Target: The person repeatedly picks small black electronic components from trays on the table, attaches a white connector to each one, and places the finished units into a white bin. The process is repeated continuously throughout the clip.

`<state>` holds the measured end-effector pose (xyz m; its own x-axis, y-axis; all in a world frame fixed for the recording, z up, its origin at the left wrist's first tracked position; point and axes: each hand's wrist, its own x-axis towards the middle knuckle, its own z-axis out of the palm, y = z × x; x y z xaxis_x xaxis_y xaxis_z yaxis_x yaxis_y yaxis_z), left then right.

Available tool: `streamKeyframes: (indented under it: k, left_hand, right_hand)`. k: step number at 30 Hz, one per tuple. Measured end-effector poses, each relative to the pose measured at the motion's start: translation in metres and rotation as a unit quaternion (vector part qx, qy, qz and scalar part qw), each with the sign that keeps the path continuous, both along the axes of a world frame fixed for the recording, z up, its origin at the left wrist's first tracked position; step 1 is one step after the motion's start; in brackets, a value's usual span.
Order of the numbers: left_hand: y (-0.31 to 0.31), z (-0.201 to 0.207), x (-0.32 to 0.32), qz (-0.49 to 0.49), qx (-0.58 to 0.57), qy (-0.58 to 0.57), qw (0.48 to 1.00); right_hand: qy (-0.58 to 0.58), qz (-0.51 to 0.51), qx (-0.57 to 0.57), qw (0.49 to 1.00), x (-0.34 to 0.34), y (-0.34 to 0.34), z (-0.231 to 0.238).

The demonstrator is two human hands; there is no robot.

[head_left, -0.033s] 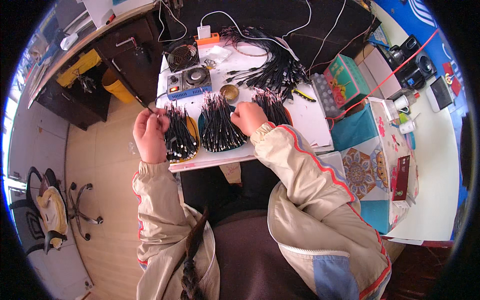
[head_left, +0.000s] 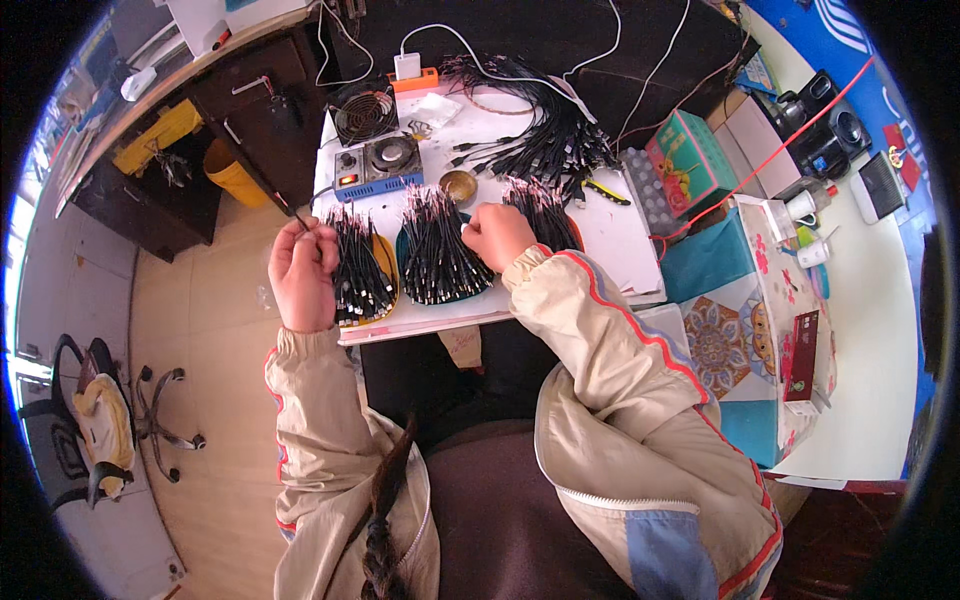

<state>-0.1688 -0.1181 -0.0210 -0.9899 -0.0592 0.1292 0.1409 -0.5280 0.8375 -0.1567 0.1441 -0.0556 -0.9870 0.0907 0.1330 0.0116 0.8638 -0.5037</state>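
My left hand (head_left: 302,275) is closed, pinching a thin black cable (head_left: 283,203) that points up and to the left. Just right of it, a bundle of short black cables (head_left: 362,270) with metal plugs and pinkish wire ends lies on a yellow dish. A second cable bundle (head_left: 440,250) rests on a teal dish in the middle. My right hand (head_left: 500,237) is curled between that bundle and a third cable bundle (head_left: 543,208); whatever its fingers hold is hidden.
Behind the bundles stand a blue device (head_left: 378,182) with a round top, a black fan (head_left: 366,114) and a small brass bowl (head_left: 459,186). A heap of black cables (head_left: 560,130) lies at the back, near a yellow utility knife (head_left: 607,192). A green box (head_left: 692,160) stands to the right.
My left hand has shifted very slightly, with the cable still in it. My right hand has stayed in place.
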Motion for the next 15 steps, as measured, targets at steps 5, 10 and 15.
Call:
streamKeyframes:
  k: [5,10,15]
  left_hand:
    - [0.030,0.020,0.054,-0.064,-0.034,-0.054,0.996]
    - [0.067,0.030,0.091,-0.150,-0.012,-0.022,0.988]
    - [0.086,0.040,0.113,-0.177,0.028,-0.019,0.984]
  right_hand:
    - [0.076,0.015,-0.164,0.983,0.023,-0.006,0.035]
    - [0.069,0.123,-0.320,0.937,0.092,-0.026,0.080]
    - [0.066,0.114,-0.306,0.943,0.130,-0.030,0.104]
